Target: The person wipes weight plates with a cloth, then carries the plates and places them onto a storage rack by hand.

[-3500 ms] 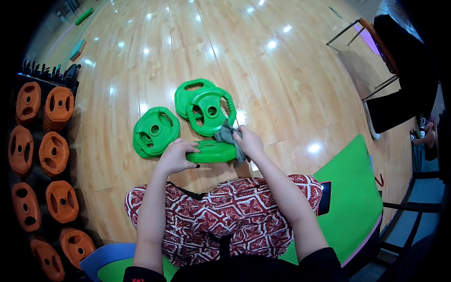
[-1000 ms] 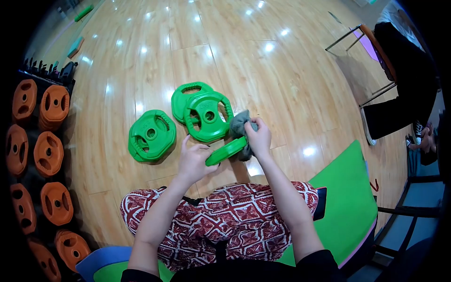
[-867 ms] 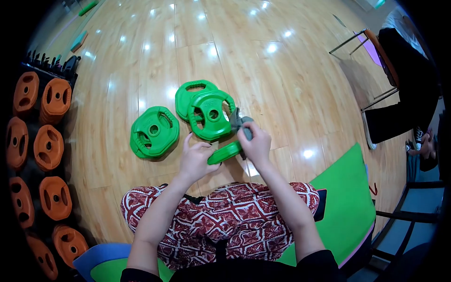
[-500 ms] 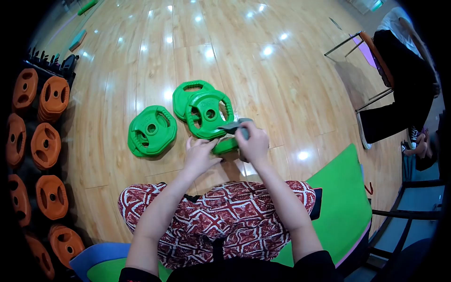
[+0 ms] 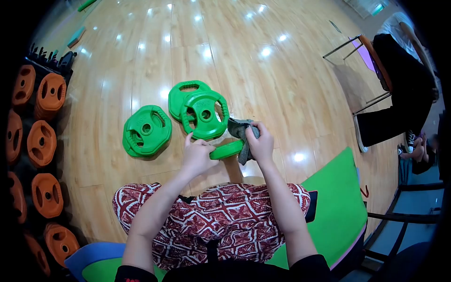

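Observation:
A green weight plate (image 5: 226,150) stands on edge in front of my knees, seen along its rim. My left hand (image 5: 197,155) grips its left end, with the index finger reaching forward. In my right hand (image 5: 261,144) is a grey cloth (image 5: 245,155), held against the plate's right end; part of the cloth sticks up above the fingers. Just beyond lies another green weight plate (image 5: 217,128), partly resting over a further green plate (image 5: 177,99). To the left, more green plates (image 5: 151,135) lie stacked on the floor.
Orange weight plates (image 5: 47,195) fill a rack along the left. A green mat (image 5: 331,207) lies at my right, near a dark metal frame (image 5: 399,216). Further off at right, a person in black trousers (image 5: 399,110) sits on a chair (image 5: 378,63). Wooden floor (image 5: 291,89) spreads ahead.
The cloth has shifted down over the plate's right end and more of it shows. My left fingers have curled closer round the plate. The whole view has moved slightly.

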The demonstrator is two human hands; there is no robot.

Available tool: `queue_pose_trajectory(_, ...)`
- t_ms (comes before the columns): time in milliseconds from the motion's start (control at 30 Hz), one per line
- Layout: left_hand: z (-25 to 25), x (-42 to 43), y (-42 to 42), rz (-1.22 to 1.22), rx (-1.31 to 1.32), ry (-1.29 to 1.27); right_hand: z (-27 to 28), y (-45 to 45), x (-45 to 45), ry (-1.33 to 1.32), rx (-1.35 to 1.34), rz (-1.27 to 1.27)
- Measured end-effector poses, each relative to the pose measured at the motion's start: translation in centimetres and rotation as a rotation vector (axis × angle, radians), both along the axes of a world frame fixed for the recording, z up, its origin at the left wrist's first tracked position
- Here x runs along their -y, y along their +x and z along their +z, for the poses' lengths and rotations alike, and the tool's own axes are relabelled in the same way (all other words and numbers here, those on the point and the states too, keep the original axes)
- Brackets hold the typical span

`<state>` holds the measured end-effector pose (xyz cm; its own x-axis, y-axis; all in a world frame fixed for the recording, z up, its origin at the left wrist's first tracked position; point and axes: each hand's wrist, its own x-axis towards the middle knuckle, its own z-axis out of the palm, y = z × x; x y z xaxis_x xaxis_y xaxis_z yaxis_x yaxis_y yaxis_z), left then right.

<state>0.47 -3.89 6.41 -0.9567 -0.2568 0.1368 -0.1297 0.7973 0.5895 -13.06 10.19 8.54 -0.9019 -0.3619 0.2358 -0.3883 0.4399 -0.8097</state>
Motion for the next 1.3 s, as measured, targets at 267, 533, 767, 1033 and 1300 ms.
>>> queue_pose_trajectory(267, 2.0, 1.6, 3.5, 0.022, 0.146, 0.013, -3.5, 0.2, 1.8, 0.273, 0.266, 0.091)
queue_pose_trajectory(533, -0.3, -0.6, 0.3, 0.150, -0.248, 0.577, 2.1, 7.1, 4.0, 0.013, -0.436, 0.514)
queue_pose_trajectory(767, 1.0, 2.4, 0.6, -0.052, 0.152, 0.175, -0.5, 4.1, 3.0, 0.017, -0.332, 0.272)
queue_pose_trajectory(1033, 1.6, 4.8, 2.0, 0.000, 0.280, 0.407, -7.0, -0.7, 0.6, 0.429, 0.248, -0.007)
queue_pose_trajectory(1300, 2.4, 5.1, 2.1, -0.039, 0.312, 0.337, -4.6, 1.5, 2.0, 0.140, 0.223, 0.003)
